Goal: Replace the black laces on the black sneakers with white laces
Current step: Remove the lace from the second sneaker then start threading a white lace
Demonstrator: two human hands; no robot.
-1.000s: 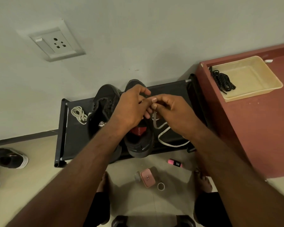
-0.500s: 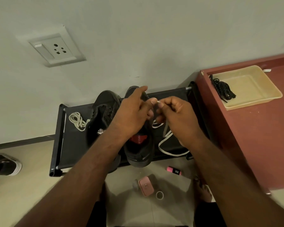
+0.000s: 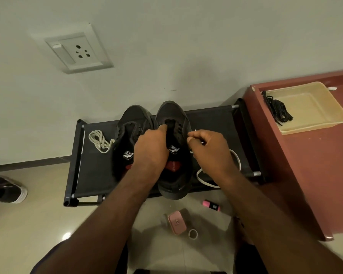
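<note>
Two black sneakers stand side by side on a low black rack (image 3: 91, 175), toes toward the wall. My left hand (image 3: 152, 149) holds the tongue of the right sneaker (image 3: 175, 115), fingers reaching into its opening. My right hand (image 3: 208, 151) pinches the tip of a white lace (image 3: 204, 181) just right of that shoe; the rest of the lace loops on the rack beneath my wrist. The left sneaker (image 3: 131, 123) has no lace. A second white lace (image 3: 98, 140) lies bundled on the rack's left part. Black laces (image 3: 276, 107) lie in a beige tray (image 3: 323, 111).
The tray sits on a red-brown cabinet (image 3: 315, 175) to the right of the rack. On the floor lie a pink box (image 3: 176, 223), a small ring (image 3: 192, 233) and a pink marker (image 3: 211, 204). Another shoe (image 3: 6, 191) lies at far left. A wall socket (image 3: 75, 50) is above.
My hands have parted and dropped toward the right sneaker. The left hand now holds its tongue, and the right hand has carried the lace tip to the shoe's right side.
</note>
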